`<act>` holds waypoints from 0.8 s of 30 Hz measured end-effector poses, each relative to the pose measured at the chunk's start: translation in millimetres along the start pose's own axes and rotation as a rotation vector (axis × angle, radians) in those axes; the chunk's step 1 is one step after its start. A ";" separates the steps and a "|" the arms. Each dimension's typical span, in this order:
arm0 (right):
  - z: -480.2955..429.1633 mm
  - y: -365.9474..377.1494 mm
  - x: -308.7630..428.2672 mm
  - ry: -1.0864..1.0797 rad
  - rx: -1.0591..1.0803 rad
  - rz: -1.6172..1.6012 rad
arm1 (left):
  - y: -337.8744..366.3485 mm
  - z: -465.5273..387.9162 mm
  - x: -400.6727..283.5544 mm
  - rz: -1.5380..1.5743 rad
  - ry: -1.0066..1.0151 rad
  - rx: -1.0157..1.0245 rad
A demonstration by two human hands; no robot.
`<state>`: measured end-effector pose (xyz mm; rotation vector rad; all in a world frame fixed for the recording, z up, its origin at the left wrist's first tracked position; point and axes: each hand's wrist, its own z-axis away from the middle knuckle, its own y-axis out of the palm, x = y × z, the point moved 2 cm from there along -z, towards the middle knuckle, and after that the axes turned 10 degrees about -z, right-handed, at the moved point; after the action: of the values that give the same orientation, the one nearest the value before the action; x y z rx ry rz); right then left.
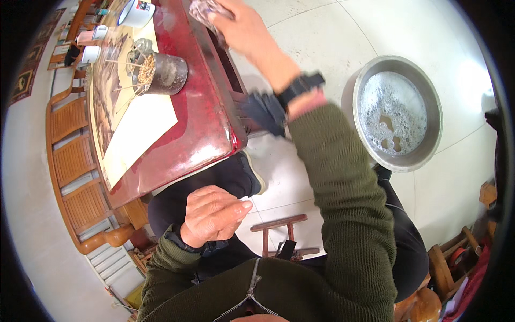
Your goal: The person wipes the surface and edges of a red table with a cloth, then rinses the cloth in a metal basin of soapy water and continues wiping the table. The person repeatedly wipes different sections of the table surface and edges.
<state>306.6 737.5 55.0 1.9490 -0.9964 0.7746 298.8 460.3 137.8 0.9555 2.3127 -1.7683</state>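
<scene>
My right hand [241, 30] reaches out at the top of the view, closed on a crumpled, patterned cloth [211, 10] against the side edge of a dark red wooden table [197, 108]. My left hand [215, 215] is loosely curled above my thigh, near the table's front edge; nothing shows in it, and its palm side is hidden. The tabletop looks shiny and wet in places. On it stands a grey metal can [171, 74] with grains and thin sticks in its mouth, beside a small glass vessel [139, 50]. Both are on a printed sheet [141, 129].
A metal basin [436, 116] of sudsy water stands on the tiled floor at the right. White enamel mugs [139, 14] are further back on the table. A slatted wooden bench [70, 157] lies beyond it on the left. A small wooden stool [277, 223] is between my legs.
</scene>
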 end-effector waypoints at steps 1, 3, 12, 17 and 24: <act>-3.4 2.2 -4.3 0.193 0.082 -0.075 | -1.1 0.0 1.0 0.010 -0.004 0.000; -11.9 4.6 -8.6 0.564 0.241 -0.222 | -3.2 0.2 2.9 0.028 0.005 -0.022; 139.8 -22.9 85.5 0.202 0.033 -0.222 | -2.4 7.2 3.4 0.025 0.044 -0.045; 165.6 -30.5 104.3 0.211 -0.007 -0.271 | -0.8 7.9 3.1 0.015 0.003 -0.033; 82.1 -11.9 37.5 0.196 -0.038 -0.145 | 12.4 -1.5 2.0 -0.001 0.007 0.040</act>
<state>348.5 658.2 39.3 1.8500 -0.7397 0.8396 304.0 464.3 127.0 0.9681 2.2914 -1.8212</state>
